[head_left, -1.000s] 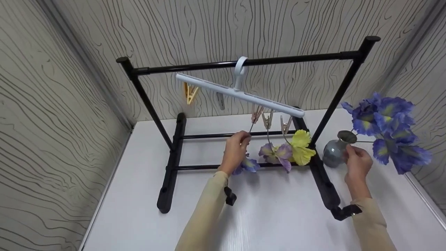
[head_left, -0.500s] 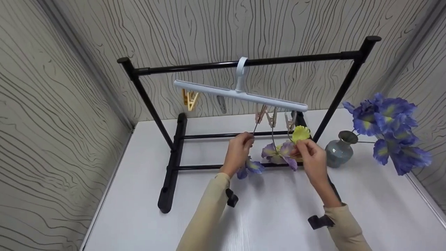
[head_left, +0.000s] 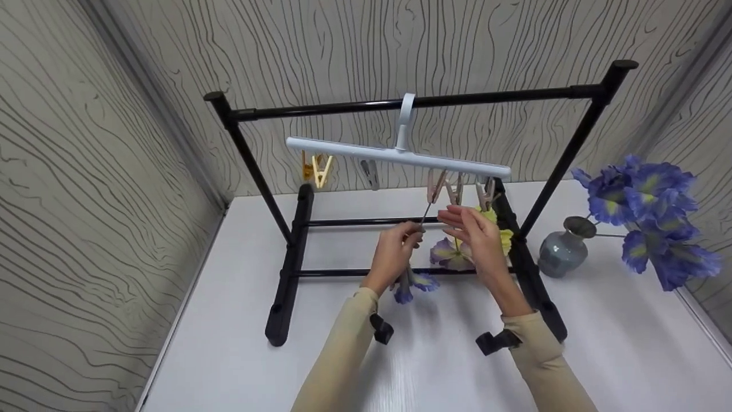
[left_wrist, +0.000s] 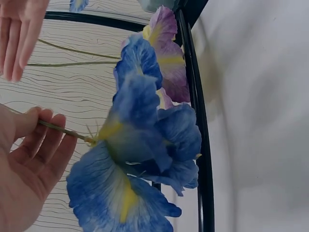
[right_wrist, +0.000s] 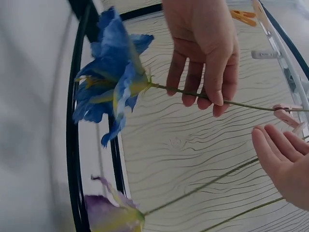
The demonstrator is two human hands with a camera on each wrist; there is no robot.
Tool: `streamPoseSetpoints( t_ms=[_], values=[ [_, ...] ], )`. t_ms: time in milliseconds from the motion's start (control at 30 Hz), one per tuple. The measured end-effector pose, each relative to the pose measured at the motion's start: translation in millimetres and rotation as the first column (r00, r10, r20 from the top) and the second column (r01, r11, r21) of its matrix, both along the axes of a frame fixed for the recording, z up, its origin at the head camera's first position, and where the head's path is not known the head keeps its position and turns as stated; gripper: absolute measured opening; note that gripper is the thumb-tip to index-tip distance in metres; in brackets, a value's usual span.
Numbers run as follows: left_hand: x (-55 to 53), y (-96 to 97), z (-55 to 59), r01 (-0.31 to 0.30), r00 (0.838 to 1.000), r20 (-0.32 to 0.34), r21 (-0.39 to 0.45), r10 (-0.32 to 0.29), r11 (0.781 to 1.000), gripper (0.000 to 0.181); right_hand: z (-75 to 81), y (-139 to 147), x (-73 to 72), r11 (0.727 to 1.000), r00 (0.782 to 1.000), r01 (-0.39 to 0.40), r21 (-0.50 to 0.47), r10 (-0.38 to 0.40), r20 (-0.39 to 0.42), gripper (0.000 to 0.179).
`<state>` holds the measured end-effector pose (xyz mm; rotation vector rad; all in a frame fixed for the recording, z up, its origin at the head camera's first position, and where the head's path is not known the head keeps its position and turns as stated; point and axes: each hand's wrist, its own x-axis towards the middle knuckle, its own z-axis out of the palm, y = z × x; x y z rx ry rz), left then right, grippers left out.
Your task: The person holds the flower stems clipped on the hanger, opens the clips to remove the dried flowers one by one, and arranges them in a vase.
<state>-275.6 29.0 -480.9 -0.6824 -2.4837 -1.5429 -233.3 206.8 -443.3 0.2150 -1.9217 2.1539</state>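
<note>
My left hand point(head_left: 394, 252) pinches the green stem of a blue artificial iris point(left_wrist: 137, 130); the bloom hangs head down below the fingers. A pink clothespin point(head_left: 434, 187) on the pale blue hanger point(head_left: 366, 151) grips that stem's upper end. Close to the stem, my right hand point(head_left: 480, 243) is raised with its fingers straight, a little below the clothespins and holding nothing. Behind it hang a purple iris point(head_left: 449, 254) and a yellow iris point(head_left: 506, 240), both partly hidden, from other pale clothespins point(head_left: 456, 190).
A black rack point(head_left: 320, 109) carries the hanger, which tilts down to the right. Yellow clothespins point(head_left: 321, 171) and a grey clothespin point(head_left: 370, 174) hang at its left. Right of the rack, a grey-blue vase point(head_left: 563, 254) holds blue irises point(head_left: 652, 200) on the white table point(head_left: 229, 366).
My right hand has moved left from the vase, past the yellow iris, to beside the left hand. The hanger has swung slightly towards level. My left hand keeps its pinch on the stem.
</note>
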Motion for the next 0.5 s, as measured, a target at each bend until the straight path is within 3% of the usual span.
streamPoseSetpoints(
  t_ms=[133, 233, 333, 500],
  values=[
    [2.1, -2.0, 0.9, 0.022, 1.0, 0.009, 0.03, -0.022, 0.999, 0.015, -1.4, -5, -12.0, 0.982, 0.986, -0.14, -0.125, 0.15, 0.077, 0.052],
    [4.3, -2.7, 2.9, 0.036, 0.999, 0.017, 0.027, -0.037, 0.999, 0.017, -2.0, -11, -21.8, 0.941, 0.962, -0.211, -0.263, 0.248, 0.115, 0.05],
    [6.9, -2.7, 4.9, 0.042, 0.999, 0.019, 0.018, -0.043, 0.999, 0.018, -2.4, -16, -32.6, 0.873, 0.94, -0.249, -0.419, 0.323, 0.114, 0.044],
    [10.7, -2.7, 7.7, 0.042, 0.999, 0.012, 0.017, -0.042, 0.999, 0.017, -1.9, -19, -49.6, 0.717, 0.907, -0.316, -0.621, 0.42, 0.023, 0.044]
  ],
)
